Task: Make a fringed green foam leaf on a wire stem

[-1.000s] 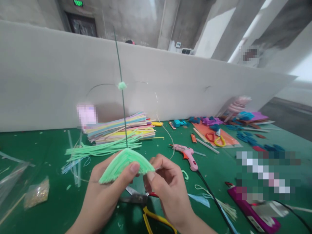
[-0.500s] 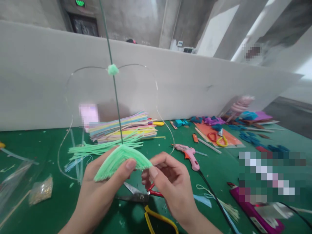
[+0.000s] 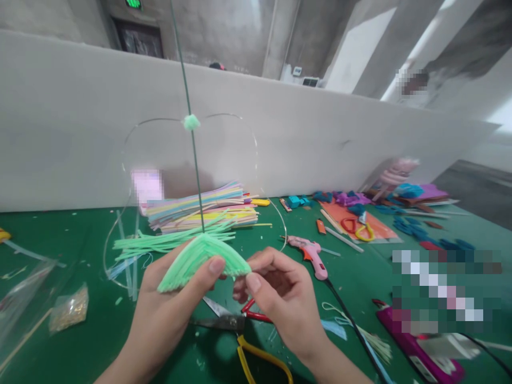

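Note:
A light green fuzzy fan-shaped piece point(image 3: 192, 261) is gripped between the thumb and fingers of my left hand point(image 3: 172, 304). The thumb and forefinger of my right hand point(image 3: 280, 298) pinch the piece's right tip. From its peak rises a thin dark green rod point(image 3: 196, 165), with a fuzzy green ball point(image 3: 191, 122) partway up and a thin wire loop point(image 3: 256, 140) around it. Below my hands lie open scissors point(image 3: 230, 322) with red and yellow handles.
Bundled pastel stems point(image 3: 200, 205) and loose green stems point(image 3: 160, 242) lie behind my hands. At the right are a pink glue gun point(image 3: 314, 256), an orange sheet point(image 3: 380, 226) and a purple device point(image 3: 412, 341). A small bag point(image 3: 70, 308) sits left. A white partition point(image 3: 80, 122) stands behind.
The rod, ball and wire loop have shifted slightly right and the ball sits a little lower. Both hands keep their hold on the green piece.

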A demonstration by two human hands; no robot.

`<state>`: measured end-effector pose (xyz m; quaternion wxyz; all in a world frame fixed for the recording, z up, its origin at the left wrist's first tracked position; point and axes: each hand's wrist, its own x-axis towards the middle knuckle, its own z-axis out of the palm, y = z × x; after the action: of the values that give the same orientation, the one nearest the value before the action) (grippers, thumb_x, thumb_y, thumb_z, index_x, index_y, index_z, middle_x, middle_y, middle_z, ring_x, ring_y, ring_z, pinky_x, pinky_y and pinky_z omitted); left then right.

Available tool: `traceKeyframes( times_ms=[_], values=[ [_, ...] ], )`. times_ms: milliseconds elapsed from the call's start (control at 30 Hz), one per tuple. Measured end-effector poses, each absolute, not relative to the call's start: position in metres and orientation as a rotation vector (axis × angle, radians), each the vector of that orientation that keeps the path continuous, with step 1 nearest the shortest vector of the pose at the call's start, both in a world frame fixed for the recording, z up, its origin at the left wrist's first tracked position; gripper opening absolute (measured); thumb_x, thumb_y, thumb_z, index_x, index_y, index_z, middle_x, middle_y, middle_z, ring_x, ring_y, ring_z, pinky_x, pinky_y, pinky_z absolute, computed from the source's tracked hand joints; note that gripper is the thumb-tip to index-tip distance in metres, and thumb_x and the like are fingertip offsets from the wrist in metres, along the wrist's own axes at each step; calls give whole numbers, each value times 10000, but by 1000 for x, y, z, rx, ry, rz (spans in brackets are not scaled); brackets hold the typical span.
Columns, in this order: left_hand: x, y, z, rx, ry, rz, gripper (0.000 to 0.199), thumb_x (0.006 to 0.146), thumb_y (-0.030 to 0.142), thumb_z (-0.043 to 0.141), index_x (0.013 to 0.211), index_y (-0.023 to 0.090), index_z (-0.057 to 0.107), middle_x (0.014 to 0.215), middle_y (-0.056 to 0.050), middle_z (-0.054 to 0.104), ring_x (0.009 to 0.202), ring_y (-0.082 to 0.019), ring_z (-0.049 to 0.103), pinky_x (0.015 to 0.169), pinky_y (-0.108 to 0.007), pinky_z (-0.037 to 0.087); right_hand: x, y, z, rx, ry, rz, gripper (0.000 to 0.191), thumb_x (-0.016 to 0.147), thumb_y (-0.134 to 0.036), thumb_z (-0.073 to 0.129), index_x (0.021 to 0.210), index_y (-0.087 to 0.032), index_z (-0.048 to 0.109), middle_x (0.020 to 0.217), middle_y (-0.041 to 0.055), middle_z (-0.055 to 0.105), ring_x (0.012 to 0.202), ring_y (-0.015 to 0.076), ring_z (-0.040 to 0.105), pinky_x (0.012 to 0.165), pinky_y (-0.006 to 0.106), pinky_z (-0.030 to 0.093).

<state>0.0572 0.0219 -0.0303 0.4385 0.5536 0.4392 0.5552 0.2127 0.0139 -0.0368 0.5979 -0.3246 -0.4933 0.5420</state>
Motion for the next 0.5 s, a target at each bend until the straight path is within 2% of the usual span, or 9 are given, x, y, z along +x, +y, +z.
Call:
traceKeyframes(
  times_ms=[200, 500],
  values=[
    [57, 23, -32, 1405, 1106, 1362, 212, 823, 413, 700, 687, 255, 664, 657, -2, 608, 635, -173, 540, 570, -282, 434, 213, 15, -39, -768, -1131, 1264, 136, 807, -255, 712, 721, -200, 623, 639, -18, 674, 569, 99, 663, 550, 202, 577],
    [57, 24, -29, 1407, 1120, 1362, 237, 822, 383, 710, 656, 223, 652, 624, 17, 606, 590, -141, 530, 554, -244, 443, 213, 18, -41, -796, -1151, 1238, 164, 795, -310, 727, 721, -196, 634, 623, -17, 671, 562, 123, 675, 556, 248, 595]
  ],
)
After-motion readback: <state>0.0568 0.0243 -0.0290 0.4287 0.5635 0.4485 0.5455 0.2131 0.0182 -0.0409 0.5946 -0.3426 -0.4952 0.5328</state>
